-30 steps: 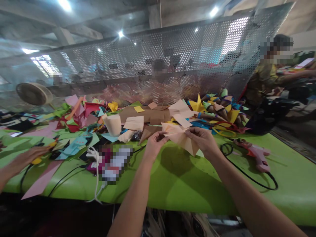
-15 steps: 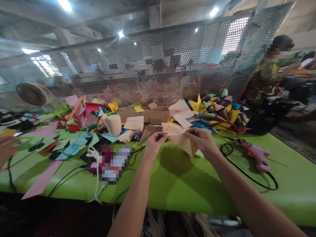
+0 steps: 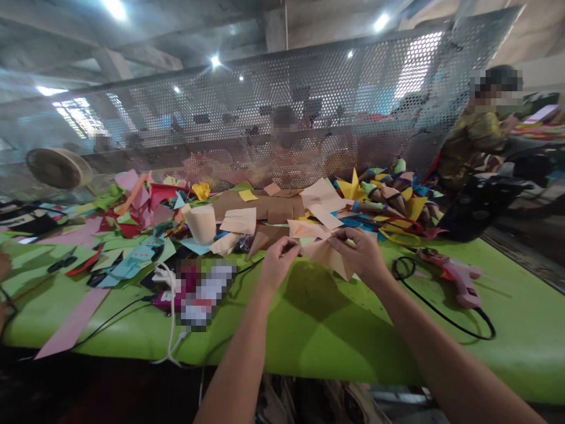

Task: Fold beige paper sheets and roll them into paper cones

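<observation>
A folded sheet of pale peach paper (image 3: 329,254) is held up over the green table between my hands. My left hand (image 3: 281,259) has its fingers pinched at the paper's left edge. With thumb and fingers closed, my right hand (image 3: 358,250) grips the upper right part of the same paper. Just behind it lies a peach paper piece (image 3: 304,228) with a small orange mark. A pink glue gun (image 3: 457,277) with a black cord rests to the right of my right hand.
Left of my arms lie a phone (image 3: 207,294) and a white cable (image 3: 171,318). A cream cup-shaped roll (image 3: 200,224), scissors (image 3: 64,261) and coloured paper scraps cover the back left. Folded paper cones (image 3: 392,197) pile up at the back right. A person sits beyond on the right.
My left hand has shifted very slightly right and down along the paper, and the paper's front corner is turned a little. The other person's hand at the far left has drawn back toward the frame edge.
</observation>
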The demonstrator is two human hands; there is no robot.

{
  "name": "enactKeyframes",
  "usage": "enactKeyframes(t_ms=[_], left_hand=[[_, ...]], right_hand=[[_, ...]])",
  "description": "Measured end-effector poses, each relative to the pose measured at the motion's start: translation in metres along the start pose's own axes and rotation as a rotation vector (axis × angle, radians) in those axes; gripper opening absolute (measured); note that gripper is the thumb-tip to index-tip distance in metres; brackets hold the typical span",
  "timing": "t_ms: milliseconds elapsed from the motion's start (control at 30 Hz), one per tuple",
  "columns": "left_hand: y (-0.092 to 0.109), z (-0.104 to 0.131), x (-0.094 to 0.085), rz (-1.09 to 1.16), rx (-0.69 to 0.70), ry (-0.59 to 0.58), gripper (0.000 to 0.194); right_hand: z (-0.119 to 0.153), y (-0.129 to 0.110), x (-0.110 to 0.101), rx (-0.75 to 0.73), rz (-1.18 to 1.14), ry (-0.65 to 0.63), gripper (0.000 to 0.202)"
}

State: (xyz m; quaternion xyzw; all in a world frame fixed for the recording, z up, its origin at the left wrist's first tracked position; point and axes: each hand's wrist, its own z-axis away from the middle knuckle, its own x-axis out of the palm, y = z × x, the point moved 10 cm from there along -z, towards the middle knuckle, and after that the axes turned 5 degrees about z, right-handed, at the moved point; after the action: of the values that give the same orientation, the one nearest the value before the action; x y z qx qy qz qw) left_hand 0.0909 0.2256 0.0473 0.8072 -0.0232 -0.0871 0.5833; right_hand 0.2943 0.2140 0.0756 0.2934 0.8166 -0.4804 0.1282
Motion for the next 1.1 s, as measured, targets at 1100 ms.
enactKeyframes(t_ms=[1100], left_hand=[[0.022, 0.007, 0.024, -0.397, 0.252, -0.126, 0.014]], right_hand=[[0.009, 0.001, 0.032, 0.039, -0.041, -0.220, 0.022]])
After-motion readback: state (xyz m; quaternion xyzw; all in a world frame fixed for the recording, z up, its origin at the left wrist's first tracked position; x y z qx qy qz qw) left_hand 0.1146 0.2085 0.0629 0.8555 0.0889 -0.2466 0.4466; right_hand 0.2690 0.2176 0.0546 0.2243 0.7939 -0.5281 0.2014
